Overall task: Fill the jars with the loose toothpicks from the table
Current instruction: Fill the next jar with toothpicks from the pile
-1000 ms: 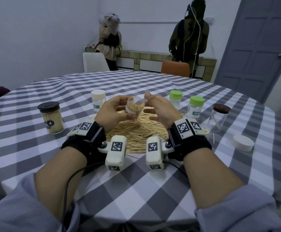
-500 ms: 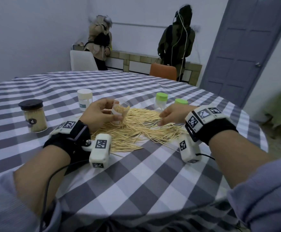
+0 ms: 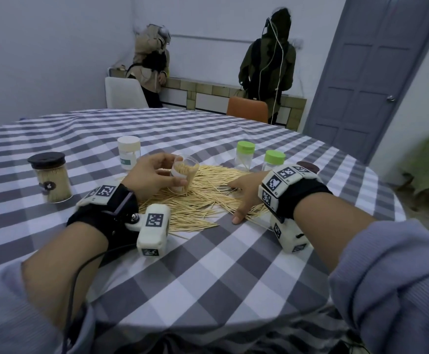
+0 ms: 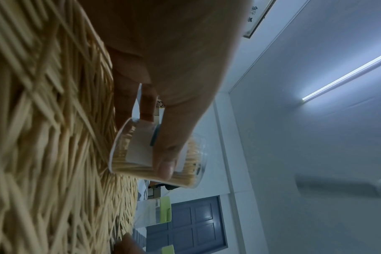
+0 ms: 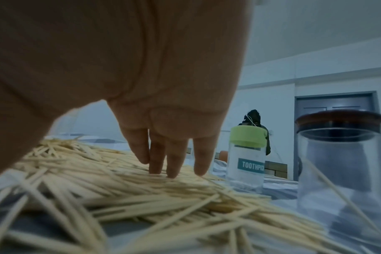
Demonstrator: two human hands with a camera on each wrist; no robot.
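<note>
Toothpicks lie in a loose, pale wooden heap at the middle of the round worktop, which wears a grey-and-white checked cloth. The left hand curls round a small clear jar, tilted and part-filled with picks, just above the heap's left side. The right hand rests flat, its straight fingers touching the heap's right edge and holding nothing. Two green-lidded clear jars stand at the far right, a brown-lidded glass jar beside them. A full dark-lidded jar and a white-capped jar stand left. Beyond: pale walls, a grey panelled door.
</note>
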